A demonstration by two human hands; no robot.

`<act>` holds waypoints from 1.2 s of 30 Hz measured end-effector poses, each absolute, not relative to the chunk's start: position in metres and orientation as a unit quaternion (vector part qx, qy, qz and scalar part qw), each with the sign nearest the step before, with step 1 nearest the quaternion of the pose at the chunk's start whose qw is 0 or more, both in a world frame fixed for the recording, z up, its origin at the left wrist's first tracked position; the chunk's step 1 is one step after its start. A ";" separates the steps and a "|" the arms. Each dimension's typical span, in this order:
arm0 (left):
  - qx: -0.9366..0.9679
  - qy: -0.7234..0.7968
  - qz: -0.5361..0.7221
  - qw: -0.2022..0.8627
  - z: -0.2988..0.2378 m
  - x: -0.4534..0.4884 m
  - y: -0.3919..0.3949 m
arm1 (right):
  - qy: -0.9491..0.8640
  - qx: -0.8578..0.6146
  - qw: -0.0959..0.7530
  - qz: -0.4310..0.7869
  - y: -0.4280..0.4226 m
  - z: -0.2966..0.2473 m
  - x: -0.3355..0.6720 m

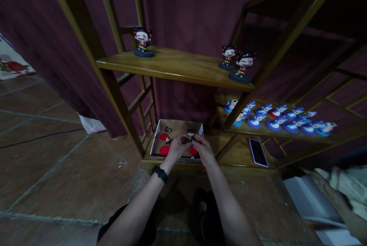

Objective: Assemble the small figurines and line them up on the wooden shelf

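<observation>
Both of my hands meet over an open cardboard box (pixel 180 123) on the low shelf. Between them is a small black-haired figurine (pixel 190 135), face toward me. My left hand (pixel 179 144) closes on its left side, and my right hand (pixel 202 147) pinches it from the right. Inside the box lie a figurine (pixel 168 140), a smaller dark piece (pixel 168 128) and several red discs (pixel 164 150). My fingers hide the lower part of the held figurine. A black watch (pixel 159 173) sits on my left wrist.
The upper shelf (pixel 177 64) bears three black-haired figurines (pixel 142 41) on dark bases. Several blue-and-white figurines (pixel 276 123) stand on the right shelf. Below them lies a phone (pixel 258 152). Wooden posts (pixel 114 97) frame the shelves. A person's arm (pixel 338 196) and pale boxes (pixel 311 198) are at lower right.
</observation>
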State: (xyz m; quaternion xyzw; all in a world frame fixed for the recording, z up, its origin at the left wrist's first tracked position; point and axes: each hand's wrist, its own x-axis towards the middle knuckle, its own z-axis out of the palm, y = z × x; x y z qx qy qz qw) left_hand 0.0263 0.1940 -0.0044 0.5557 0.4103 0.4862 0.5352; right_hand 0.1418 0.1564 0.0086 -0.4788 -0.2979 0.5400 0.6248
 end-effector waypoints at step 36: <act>0.319 0.331 0.446 0.768 0.016 0.015 0.192 | -0.228 -0.448 0.632 0.589 0.157 0.014 0.144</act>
